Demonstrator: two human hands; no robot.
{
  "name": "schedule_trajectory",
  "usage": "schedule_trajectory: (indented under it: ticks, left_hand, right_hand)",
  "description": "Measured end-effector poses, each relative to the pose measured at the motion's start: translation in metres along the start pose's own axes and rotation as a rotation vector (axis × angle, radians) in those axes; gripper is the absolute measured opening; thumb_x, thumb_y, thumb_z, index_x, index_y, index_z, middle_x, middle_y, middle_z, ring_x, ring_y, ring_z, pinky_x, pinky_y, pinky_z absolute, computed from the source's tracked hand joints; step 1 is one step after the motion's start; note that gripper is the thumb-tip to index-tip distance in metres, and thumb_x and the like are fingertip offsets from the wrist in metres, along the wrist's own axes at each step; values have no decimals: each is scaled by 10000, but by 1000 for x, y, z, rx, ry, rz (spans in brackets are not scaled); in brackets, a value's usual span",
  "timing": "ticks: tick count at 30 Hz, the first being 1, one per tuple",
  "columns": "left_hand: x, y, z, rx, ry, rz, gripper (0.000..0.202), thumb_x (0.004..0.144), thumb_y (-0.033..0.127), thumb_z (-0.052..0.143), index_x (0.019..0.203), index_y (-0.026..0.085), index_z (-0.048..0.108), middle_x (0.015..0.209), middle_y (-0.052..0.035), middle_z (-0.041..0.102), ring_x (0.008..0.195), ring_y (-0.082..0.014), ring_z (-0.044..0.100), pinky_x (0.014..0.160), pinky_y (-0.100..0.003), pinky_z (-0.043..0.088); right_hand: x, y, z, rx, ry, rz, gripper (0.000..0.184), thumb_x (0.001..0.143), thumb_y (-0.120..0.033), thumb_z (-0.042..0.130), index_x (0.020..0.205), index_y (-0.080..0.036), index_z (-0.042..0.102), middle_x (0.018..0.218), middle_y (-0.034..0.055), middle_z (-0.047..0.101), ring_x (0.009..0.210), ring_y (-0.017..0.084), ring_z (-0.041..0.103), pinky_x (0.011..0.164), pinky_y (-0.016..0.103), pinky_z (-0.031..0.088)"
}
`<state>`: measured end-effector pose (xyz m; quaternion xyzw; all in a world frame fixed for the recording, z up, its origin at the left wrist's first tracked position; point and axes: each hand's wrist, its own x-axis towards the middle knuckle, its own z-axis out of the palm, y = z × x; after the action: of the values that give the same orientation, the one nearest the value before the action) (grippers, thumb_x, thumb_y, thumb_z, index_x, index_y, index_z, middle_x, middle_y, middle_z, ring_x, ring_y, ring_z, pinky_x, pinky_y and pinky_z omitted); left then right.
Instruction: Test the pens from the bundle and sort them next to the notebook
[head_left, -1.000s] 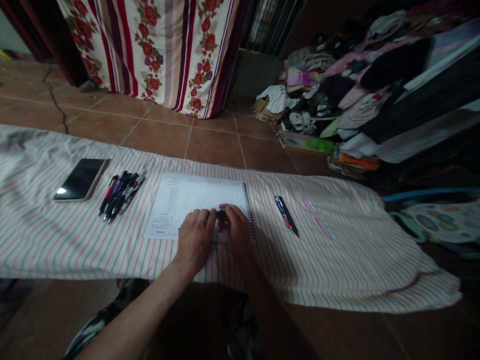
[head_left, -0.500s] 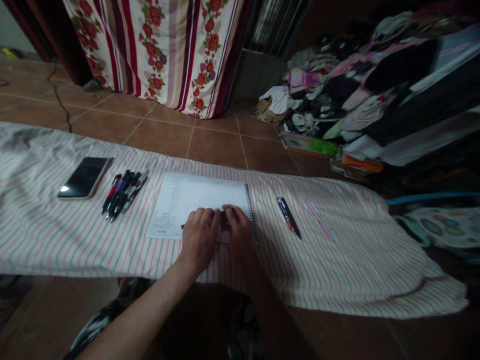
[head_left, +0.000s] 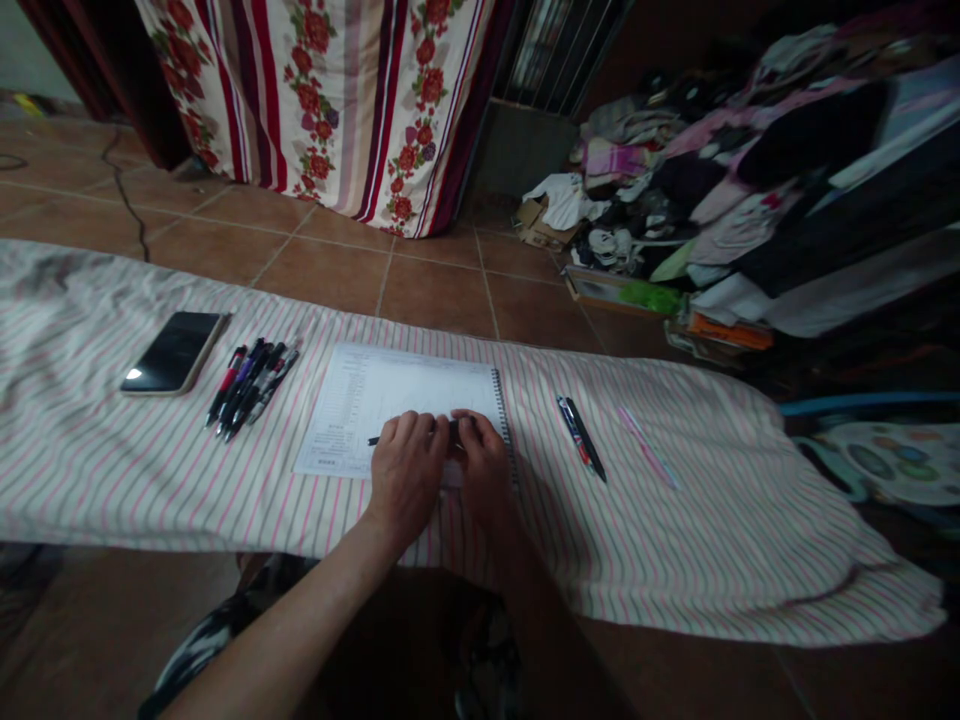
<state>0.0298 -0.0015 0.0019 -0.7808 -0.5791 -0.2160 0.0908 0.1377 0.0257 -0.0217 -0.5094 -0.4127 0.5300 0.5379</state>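
Note:
Over the near part of a spiral notebook (head_left: 420, 385), my left hand (head_left: 405, 465) is closed around a dark pen (head_left: 373, 441), whose tip sticks out on the left. My right hand (head_left: 482, 455) pinches the pen's other end, close beside my left fingers. Most of the pen is hidden under my fingers. A printed sheet edge shows along the notebook's left side, and its wire spiral runs down the right. To the right of my hands, two pens (head_left: 581, 437) lie side by side, with a thin pink and white pen (head_left: 649, 447) farther right.
A bunch of several pens (head_left: 250, 390) lies left of the notebook, near a smartphone (head_left: 174, 353). All rest on a striped cloth (head_left: 712, 540). Beyond are a tiled floor (head_left: 435, 285), a floral curtain (head_left: 337, 110) and a heap of clothes (head_left: 690, 180) at the right.
Both hands stay over the notebook with the pen, their fingers shifted only slightly. The whole view has moved a little; the other pens and the phone lie as before.

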Motion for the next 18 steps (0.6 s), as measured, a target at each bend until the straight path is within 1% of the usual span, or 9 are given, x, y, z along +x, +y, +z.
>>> schedule_trajectory:
  ticks: [3, 7, 9, 14, 18]
  left_hand:
    - [0, -1, 1, -11, -26, -22, 241, 879, 174, 419, 1083, 149, 545, 895, -87, 594, 814, -234, 512, 666, -367, 424]
    - [-1, -3, 0, 4, -72, -60, 215, 871, 160, 424, 1041, 166, 555, 878, -66, 590, 785, -220, 533, 646, -337, 437]
    - [-2, -3, -1, -6, -117, -86, 216, 870, 140, 412, 1030, 169, 555, 875, -60, 587, 774, -209, 553, 630, -318, 442]
    - [-4, 2, -5, -37, -271, -150, 240, 865, 116, 383, 1036, 171, 542, 898, -54, 586, 696, -183, 595, 540, -279, 427]
    - [-4, 5, -8, -45, -338, -173, 262, 861, 112, 370, 1057, 177, 531, 920, -54, 587, 679, -185, 610, 522, -278, 427]
  right_hand:
    - [1, 0, 0, -18, 5, -12, 291, 765, -453, 560, 892, -193, 585, 777, 22, 598, 596, 113, 528, 528, 241, 446]
    - [1, -2, 1, -43, 12, -21, 303, 756, -453, 574, 873, -175, 591, 679, 5, 578, 561, 110, 514, 511, 234, 431]
    - [0, -5, 2, -55, 18, -14, 303, 750, -449, 577, 863, -169, 592, 635, -6, 568, 534, 106, 505, 501, 233, 425]
    - [-4, -11, 5, -102, 47, 3, 277, 739, -422, 572, 825, -159, 593, 551, -29, 544, 502, 106, 508, 488, 225, 414]
    - [-4, -9, 5, -103, 64, 16, 278, 738, -429, 563, 817, -163, 590, 538, -37, 539, 481, 103, 505, 487, 230, 410]
